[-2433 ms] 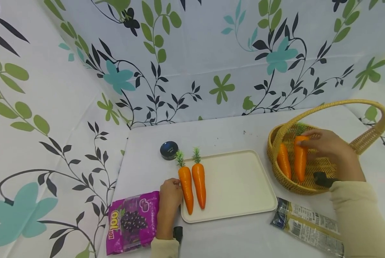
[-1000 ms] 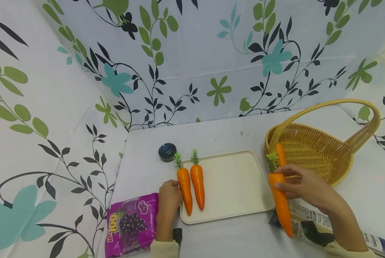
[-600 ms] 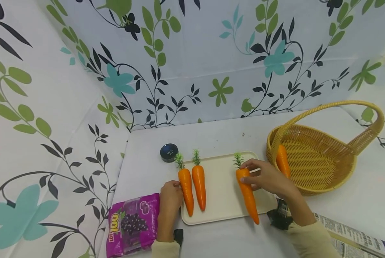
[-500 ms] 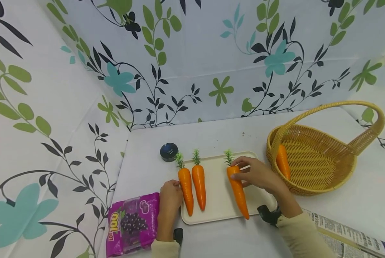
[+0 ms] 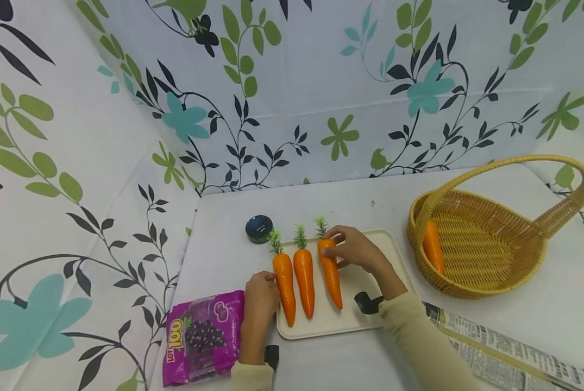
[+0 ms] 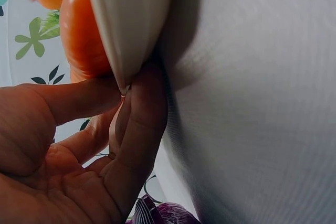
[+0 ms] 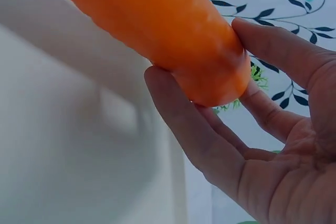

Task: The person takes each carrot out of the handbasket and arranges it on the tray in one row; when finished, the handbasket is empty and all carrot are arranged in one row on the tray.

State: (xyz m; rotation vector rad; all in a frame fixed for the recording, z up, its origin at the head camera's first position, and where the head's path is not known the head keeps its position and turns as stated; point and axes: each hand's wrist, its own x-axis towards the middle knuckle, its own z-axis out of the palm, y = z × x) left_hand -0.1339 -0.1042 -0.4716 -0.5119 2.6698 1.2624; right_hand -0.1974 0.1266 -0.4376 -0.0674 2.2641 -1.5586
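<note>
My left hand (image 5: 261,296) pinches the left rim of the cream tray (image 5: 360,320); the left wrist view shows thumb and fingers either side of the tray's edge (image 6: 131,19). Two orange carrots with green tops, the left carrot (image 5: 284,288) and the middle carrot (image 5: 304,282), lie side by side at the tray's left end. To their right, a third carrot (image 5: 330,274) is held near its top by my right hand (image 5: 357,250), over the tray. In the right wrist view, thumb and fingers grip the thick end of that held carrot (image 7: 173,30).
A wicker basket (image 5: 497,271) with a tall handle stands at the right, one carrot (image 5: 433,247) inside. A purple grape candy bag (image 5: 203,339) lies left of my left arm. A round black tin (image 5: 259,228) sits behind the tray; a long printed packet (image 5: 507,347) lies front right.
My right hand has taken a carrot out of the basket and carried it left over the tray, beside the other two. The left hand has stayed at the tray's rim.
</note>
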